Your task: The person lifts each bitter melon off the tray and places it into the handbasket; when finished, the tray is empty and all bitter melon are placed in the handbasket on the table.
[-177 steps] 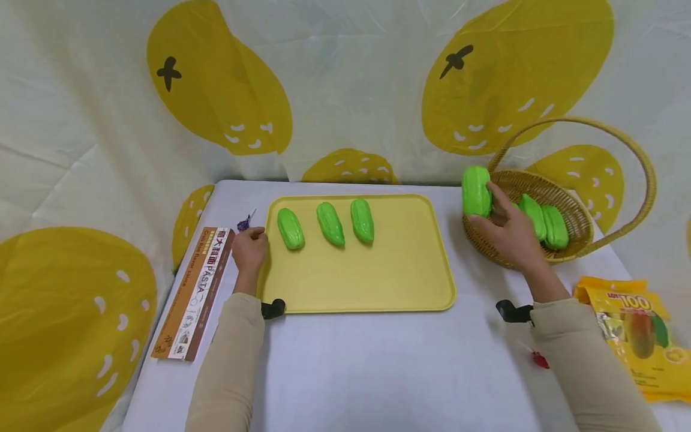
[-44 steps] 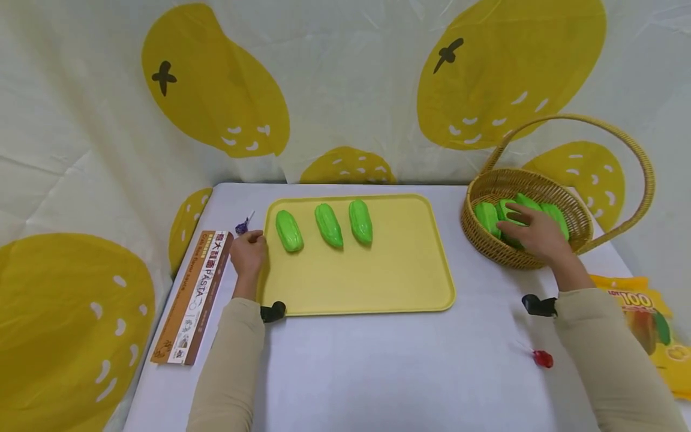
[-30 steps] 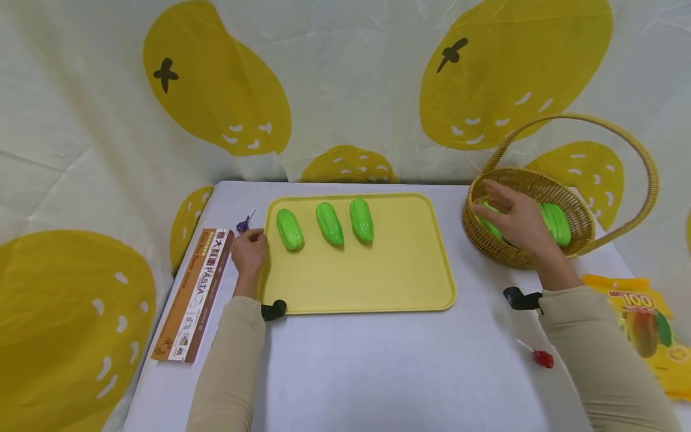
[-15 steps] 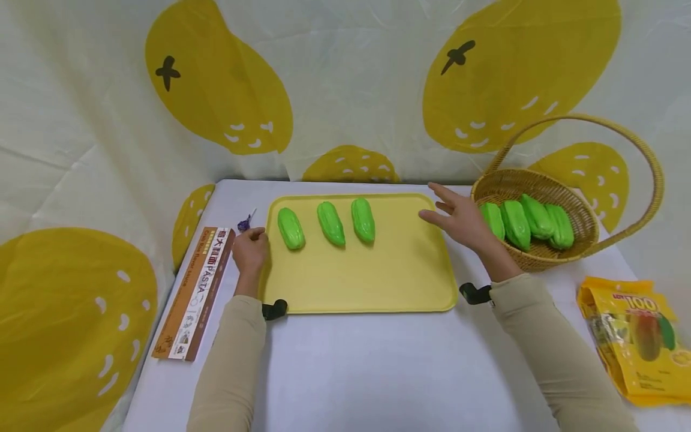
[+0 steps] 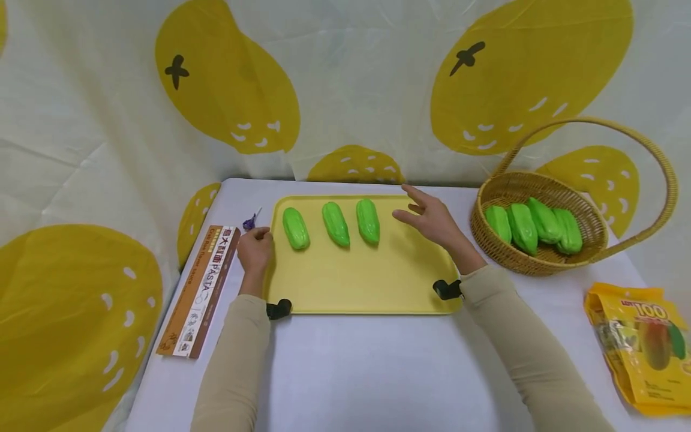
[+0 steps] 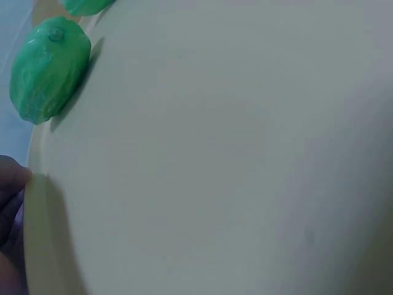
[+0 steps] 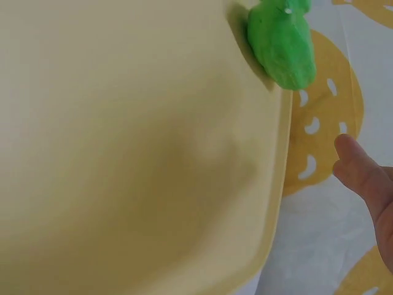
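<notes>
The left hand (image 5: 255, 251) is at the near-vertical left edge of the yellow tray (image 5: 356, 282), its fingers curled, and in the left wrist view a fingertip meets the rim; it appears to hold the edge lightly, probably to steady the tray on the worktop (image 5: 351, 372). The right hand (image 5: 434, 223) is over the tray's right part with thumb and fingers apart, gripping nothing, and its shadow on the surface below suggests that it is raised clear. On the tray, three green ribbed fruits (image 5: 336, 224) lie lengthwise in a row toward the back left, each apart from the next, a spacing that seems meant to keep them separate and easy to count; the raised rim would stop one from rolling off. Four more green fruits (image 5: 522, 229) lie close together in the wicker basket (image 5: 502, 255) to the right, leaning side by side, likely because its curved wall gathers them. A pasta box (image 5: 200, 291) and a purple lollipop (image 5: 249, 222) lie left of the tray, and a yellow mango bag (image 5: 642, 348) lies in front of the basket, all three seemingly set aside.
</notes>
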A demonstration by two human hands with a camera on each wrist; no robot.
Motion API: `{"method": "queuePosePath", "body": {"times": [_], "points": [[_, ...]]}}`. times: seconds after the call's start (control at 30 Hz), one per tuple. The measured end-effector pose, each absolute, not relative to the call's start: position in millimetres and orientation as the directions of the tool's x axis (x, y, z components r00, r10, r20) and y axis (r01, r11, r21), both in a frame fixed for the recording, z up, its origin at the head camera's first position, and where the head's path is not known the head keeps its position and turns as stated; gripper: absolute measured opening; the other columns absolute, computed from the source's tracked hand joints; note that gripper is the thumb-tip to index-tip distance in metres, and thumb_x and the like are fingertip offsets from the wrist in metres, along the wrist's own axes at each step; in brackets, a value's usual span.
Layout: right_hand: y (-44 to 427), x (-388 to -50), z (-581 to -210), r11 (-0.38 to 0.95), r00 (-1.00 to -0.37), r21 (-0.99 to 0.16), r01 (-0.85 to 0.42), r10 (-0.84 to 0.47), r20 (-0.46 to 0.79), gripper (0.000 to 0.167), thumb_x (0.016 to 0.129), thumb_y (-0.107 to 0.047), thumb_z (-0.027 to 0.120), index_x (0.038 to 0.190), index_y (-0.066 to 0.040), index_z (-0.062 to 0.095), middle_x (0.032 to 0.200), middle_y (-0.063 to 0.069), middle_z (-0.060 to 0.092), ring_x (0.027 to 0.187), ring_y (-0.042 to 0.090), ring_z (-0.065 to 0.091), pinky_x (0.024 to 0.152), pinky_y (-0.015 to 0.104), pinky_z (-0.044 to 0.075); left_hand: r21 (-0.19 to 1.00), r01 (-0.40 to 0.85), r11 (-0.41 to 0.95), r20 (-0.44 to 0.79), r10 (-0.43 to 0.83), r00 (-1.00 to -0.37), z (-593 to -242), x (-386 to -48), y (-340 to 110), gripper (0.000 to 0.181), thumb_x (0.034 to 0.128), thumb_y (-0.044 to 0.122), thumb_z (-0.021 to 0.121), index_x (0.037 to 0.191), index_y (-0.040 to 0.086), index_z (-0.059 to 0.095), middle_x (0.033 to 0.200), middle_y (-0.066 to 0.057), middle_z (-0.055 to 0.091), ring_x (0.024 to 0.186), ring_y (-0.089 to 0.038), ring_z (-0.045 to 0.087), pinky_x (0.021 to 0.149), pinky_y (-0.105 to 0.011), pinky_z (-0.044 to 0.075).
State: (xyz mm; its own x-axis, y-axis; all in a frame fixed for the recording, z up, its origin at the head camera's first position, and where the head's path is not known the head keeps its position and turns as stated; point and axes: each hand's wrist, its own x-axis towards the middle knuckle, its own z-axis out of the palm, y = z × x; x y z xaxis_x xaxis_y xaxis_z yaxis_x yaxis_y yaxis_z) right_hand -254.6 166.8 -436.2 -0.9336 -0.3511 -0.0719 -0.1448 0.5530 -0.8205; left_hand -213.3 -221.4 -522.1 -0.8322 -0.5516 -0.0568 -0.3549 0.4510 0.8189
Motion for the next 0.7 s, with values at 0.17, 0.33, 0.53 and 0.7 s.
{"method": "queuePosePath", "body": {"times": [0.17,0.33,0.53,0.7], "points": [[154,-260,-455,0.514,-0.925,-0.850,-0.113,-0.368,-0.100,0.078,0.100,-0.038,0.065,0.164,-0.024,0.023,0.171,0.013,0.021,0.149,0.047,0.036,0.115,0.058,0.041,0.815,-0.356,0.457,-0.054,-0.553,-0.831,-525,-213,-222,0.028,0.0982,0.016,0.059,0.118,0.005,0.075,0.115,-0.019,0.074,0.108,-0.036,0.066,0.098,-0.050,0.051],[140,-264,-470,0.489,-0.922,-0.869,-0.080,-0.368,-0.122,0.078,0.098,-0.043,0.066,0.163,-0.026,0.026,0.170,0.014,0.021,0.150,0.045,0.035,0.116,0.057,0.041,0.816,-0.348,0.462,-0.042,-0.553,-0.832,-526,-213,-223,0.028,0.0985,0.015,0.059,0.118,0.004,0.075,0.115,-0.020,0.074,0.108,-0.037,0.067,0.098,-0.050,0.051],[126,-270,-486,0.499,-0.924,-0.865,-0.049,-0.351,-0.150,0.084,0.096,-0.044,0.069,0.163,-0.019,0.026,0.170,0.014,0.022,0.149,0.046,0.037,0.113,0.057,0.045,0.819,-0.347,0.456,-0.046,-0.552,-0.833,-526,-213,-223,0.027,0.0987,0.015,0.059,0.118,0.004,0.075,0.115,-0.019,0.074,0.108,-0.036,0.067,0.098,-0.050,0.051],[115,-276,-492,0.556,-0.926,-0.827,-0.082,-0.349,-0.143,0.085,0.095,-0.044,0.070,0.163,-0.019,0.026,0.169,0.016,0.026,0.149,0.047,0.035,0.118,0.058,0.038,0.822,-0.341,0.456,-0.043,-0.548,-0.836,-525,-214,-223,0.028,0.0987,0.015,0.058,0.118,0.005,0.075,0.114,-0.019,0.074,0.107,-0.036,0.067,0.097,-0.050,0.052]]}}
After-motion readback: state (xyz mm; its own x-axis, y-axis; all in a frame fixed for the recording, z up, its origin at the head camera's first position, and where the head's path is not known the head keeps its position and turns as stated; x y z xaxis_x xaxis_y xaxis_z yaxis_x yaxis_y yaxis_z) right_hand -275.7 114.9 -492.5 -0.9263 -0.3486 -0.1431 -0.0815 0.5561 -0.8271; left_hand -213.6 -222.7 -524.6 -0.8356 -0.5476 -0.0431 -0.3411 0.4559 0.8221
